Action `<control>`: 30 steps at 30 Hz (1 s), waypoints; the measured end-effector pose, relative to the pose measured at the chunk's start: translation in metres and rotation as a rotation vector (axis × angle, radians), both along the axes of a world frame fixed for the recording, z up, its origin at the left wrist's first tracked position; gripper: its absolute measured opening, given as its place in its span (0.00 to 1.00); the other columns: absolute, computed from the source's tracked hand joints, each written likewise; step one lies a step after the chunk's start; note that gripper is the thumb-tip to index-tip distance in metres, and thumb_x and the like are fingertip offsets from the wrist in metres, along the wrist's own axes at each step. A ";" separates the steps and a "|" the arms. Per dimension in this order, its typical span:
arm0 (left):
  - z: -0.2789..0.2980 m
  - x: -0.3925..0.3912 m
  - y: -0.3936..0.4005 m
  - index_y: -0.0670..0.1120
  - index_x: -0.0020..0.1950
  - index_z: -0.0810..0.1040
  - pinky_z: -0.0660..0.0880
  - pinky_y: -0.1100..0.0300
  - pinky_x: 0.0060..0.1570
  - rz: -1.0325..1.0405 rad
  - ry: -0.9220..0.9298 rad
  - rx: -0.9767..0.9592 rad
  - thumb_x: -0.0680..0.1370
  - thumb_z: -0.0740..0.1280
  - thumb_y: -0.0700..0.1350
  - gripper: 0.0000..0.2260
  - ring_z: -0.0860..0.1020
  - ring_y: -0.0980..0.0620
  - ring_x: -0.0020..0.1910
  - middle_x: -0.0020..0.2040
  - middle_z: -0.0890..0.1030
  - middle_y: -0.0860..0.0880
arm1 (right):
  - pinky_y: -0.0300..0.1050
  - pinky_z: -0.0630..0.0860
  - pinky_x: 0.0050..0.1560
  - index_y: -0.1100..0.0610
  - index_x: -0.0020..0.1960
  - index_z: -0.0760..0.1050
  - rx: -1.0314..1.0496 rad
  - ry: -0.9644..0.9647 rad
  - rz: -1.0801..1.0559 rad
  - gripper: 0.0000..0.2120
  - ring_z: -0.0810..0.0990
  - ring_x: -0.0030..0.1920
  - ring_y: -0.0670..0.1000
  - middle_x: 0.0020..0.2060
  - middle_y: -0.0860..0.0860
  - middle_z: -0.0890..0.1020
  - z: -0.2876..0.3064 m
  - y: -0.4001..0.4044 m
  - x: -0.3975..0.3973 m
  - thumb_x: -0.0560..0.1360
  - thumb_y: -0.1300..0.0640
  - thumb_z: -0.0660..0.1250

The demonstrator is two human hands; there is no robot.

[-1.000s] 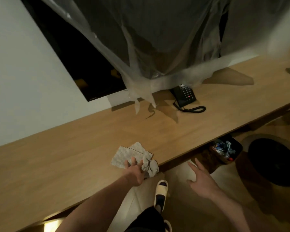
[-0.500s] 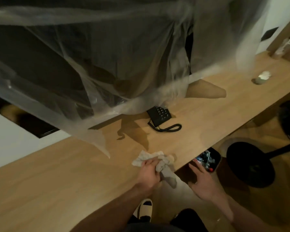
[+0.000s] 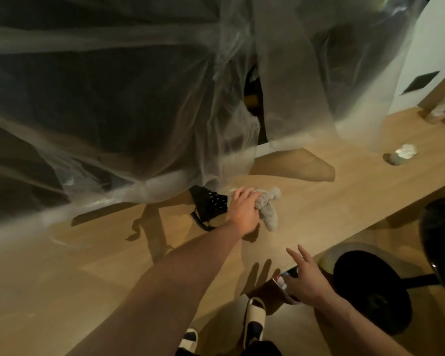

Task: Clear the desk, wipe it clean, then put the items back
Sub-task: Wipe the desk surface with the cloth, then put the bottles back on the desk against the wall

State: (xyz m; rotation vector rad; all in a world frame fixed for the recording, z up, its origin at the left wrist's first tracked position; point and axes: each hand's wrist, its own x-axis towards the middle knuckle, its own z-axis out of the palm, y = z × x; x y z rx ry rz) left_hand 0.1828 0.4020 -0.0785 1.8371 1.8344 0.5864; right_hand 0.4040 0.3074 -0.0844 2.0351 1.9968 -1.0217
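My left hand (image 3: 243, 210) is stretched out over the long wooden desk (image 3: 319, 201) and is closed on a crumpled grey-white cloth (image 3: 267, 209), which presses on the desk top. Just left of that hand lies a black desk phone (image 3: 211, 204) with its coiled cord; my wrist covers part of it. My right hand (image 3: 306, 278) hovers near the desk's front edge with its fingers spread and nothing in it.
Clear plastic sheeting (image 3: 165, 111) hangs over a dark screen at the back and reaches down to the desk. A white crumpled object (image 3: 406, 151) lies at the far right by a round hole. A black stool base (image 3: 370, 289) and a bin (image 3: 283, 281) stand below the desk edge.
My left hand has carried the cloth away from the front edge and deeper across the desk, to beside the phone. My right hand has stayed open near the edge.
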 end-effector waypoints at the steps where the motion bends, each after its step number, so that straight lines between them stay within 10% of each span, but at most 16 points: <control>1: -0.004 0.006 0.014 0.52 0.78 0.68 0.55 0.51 0.79 0.019 0.024 -0.013 0.80 0.63 0.38 0.26 0.58 0.45 0.78 0.76 0.68 0.50 | 0.49 0.75 0.70 0.42 0.82 0.56 -0.018 0.005 0.014 0.38 0.67 0.77 0.54 0.83 0.46 0.46 -0.001 0.012 0.011 0.78 0.49 0.71; 10: -0.028 0.031 0.052 0.53 0.84 0.52 0.53 0.42 0.81 0.097 0.238 -0.291 0.79 0.69 0.44 0.38 0.44 0.42 0.83 0.85 0.45 0.49 | 0.53 0.76 0.67 0.44 0.83 0.55 -0.096 0.050 0.178 0.42 0.73 0.72 0.56 0.83 0.47 0.46 -0.013 0.098 0.073 0.75 0.48 0.73; 18: -0.019 0.023 -0.082 0.53 0.83 0.56 0.50 0.49 0.81 0.178 0.214 -0.393 0.80 0.65 0.50 0.33 0.44 0.46 0.83 0.84 0.48 0.48 | 0.52 0.73 0.70 0.41 0.82 0.54 -0.110 0.137 0.339 0.41 0.68 0.76 0.55 0.83 0.45 0.46 0.003 0.095 0.044 0.75 0.45 0.71; 30: 0.023 -0.008 -0.254 0.58 0.84 0.52 0.42 0.43 0.81 0.159 0.314 -0.361 0.82 0.59 0.61 0.32 0.35 0.42 0.82 0.84 0.37 0.50 | 0.66 0.53 0.80 0.44 0.84 0.46 -0.046 -0.136 0.520 0.39 0.39 0.82 0.62 0.83 0.50 0.39 0.033 -0.022 0.014 0.79 0.41 0.63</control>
